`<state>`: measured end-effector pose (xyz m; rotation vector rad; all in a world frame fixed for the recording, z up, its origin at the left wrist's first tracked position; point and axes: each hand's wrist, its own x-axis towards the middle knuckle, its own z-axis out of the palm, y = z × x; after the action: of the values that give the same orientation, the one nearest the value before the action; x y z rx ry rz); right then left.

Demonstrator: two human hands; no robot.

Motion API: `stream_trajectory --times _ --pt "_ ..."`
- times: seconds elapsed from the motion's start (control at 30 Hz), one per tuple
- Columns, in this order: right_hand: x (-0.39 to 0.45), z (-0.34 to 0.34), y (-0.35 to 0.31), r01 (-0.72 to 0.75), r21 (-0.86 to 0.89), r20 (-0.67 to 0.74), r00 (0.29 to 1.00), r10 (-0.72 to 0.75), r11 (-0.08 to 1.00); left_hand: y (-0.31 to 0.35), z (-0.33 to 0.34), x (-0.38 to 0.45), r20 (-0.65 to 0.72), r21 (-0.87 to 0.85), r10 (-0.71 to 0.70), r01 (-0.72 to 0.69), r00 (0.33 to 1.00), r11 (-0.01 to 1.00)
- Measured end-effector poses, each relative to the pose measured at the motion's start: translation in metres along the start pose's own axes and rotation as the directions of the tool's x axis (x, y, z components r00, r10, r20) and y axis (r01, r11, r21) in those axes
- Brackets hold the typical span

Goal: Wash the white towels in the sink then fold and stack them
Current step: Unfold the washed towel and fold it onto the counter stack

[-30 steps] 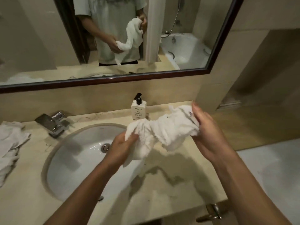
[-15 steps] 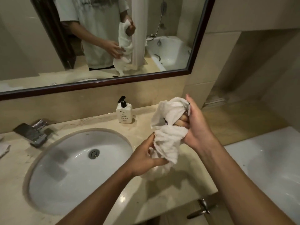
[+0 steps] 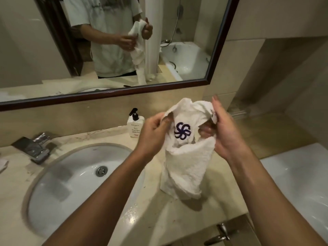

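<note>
A white towel point(image 3: 188, 162) with a dark blue pinwheel logo hangs between my hands above the counter, to the right of the sink point(image 3: 74, 181). My left hand point(image 3: 154, 132) pinches its upper left edge. My right hand point(image 3: 225, 132) holds its upper right edge, where a small tag shows. The towel's lower end touches the counter. A corner of another white towel point(image 3: 2, 165) shows at the far left edge.
A soap pump bottle point(image 3: 134, 126) stands against the wall behind the sink. The chrome tap point(image 3: 35, 146) is at the left. A mirror point(image 3: 106, 43) spans the wall. The white bathtub rim point(image 3: 298, 176) lies to the right, and a cabinet handle point(image 3: 220, 233) is below the counter.
The towel went from a wrung, twisted bundle to being spread open between both hands, showing the logo. My left hand moved up to the top edge. The view shifted right.
</note>
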<state>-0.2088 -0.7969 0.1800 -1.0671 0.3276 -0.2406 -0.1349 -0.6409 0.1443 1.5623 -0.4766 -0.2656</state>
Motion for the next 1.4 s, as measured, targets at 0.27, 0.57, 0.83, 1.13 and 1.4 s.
stream_trajectory --times 0.27,0.57,0.83,1.13,1.4 --pt "0.008 -0.020 -0.006 0.173 -0.176 -0.122 0.973 -0.196 0.969 -0.001 -0.014 0.031 0.124 0.228 0.051 -0.078 0.991 0.971" --pt "0.018 -0.027 -0.025 0.227 -0.974 0.220 0.962 0.159 -0.024 0.003 -0.042 0.053 0.377 0.552 -0.032 -0.196 0.926 0.811" --pt "0.018 -0.026 -0.020 0.384 -0.891 0.343 0.919 -0.191 0.244 -0.073 -0.074 0.037 0.272 0.448 -0.237 0.096 0.933 0.889" --pt "0.028 -0.056 0.021 0.000 -0.814 0.020 0.999 0.027 0.581 -0.075 -0.070 0.021 0.450 0.538 -0.447 0.165 0.773 0.827" --pt "0.025 -0.105 0.133 -0.332 -0.928 -0.227 0.864 0.449 0.170 -0.156 -0.044 -0.004 0.393 0.794 -0.621 0.090 0.678 0.601"
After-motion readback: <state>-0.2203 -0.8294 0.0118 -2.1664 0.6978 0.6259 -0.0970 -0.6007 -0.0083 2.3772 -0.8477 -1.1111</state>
